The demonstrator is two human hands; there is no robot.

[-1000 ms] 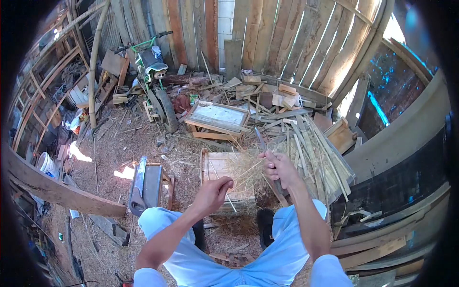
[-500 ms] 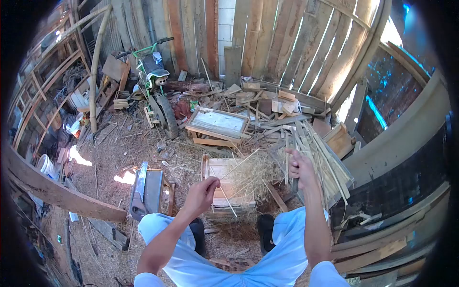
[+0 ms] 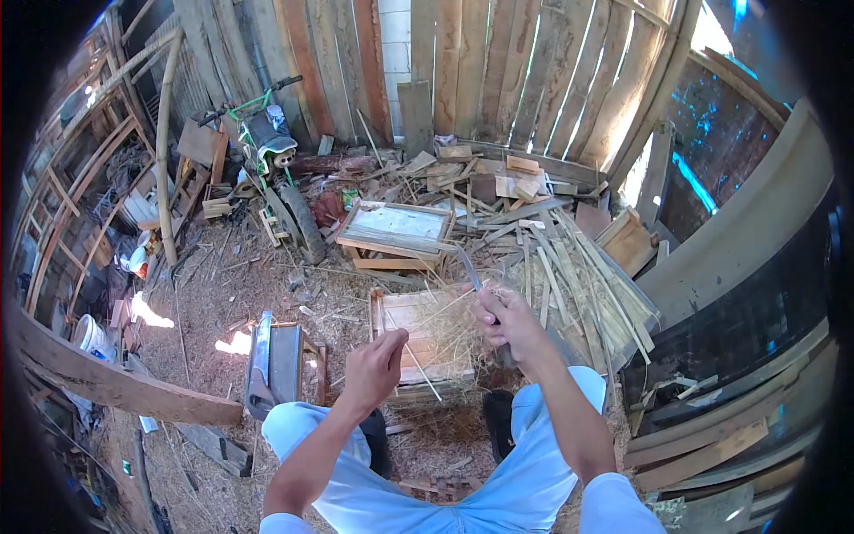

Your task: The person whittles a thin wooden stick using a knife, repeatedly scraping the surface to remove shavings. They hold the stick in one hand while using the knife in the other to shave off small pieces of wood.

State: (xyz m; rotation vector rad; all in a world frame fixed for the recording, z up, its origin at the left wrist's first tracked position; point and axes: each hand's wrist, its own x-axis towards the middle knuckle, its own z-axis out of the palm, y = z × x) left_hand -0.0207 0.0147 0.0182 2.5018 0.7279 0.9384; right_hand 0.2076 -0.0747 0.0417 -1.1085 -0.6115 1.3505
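Observation:
My right hand is closed around the handle of a knife, its curved blade pointing up and away to the left. Fingers pinched together, my left hand grips the end of a thin pale strip that runs toward the knife; its far part blends into the shavings. Beneath and between the hands is a low wooden crate with a slatted top. A tangle of fine curled shavings covers its right side. Another thin stick lies slanted across the crate.
A handsaw rests on a small dark-topped stool at left. Beyond the crate are a wooden frame box, scrap wood and a small green motorbike. Long strips are piled at right. A curved beam juts in from the left.
My right hand has moved left and toward the crate, bringing the knife blade into clear view near the shavings. My left hand stays almost in place; the view has shifted slightly.

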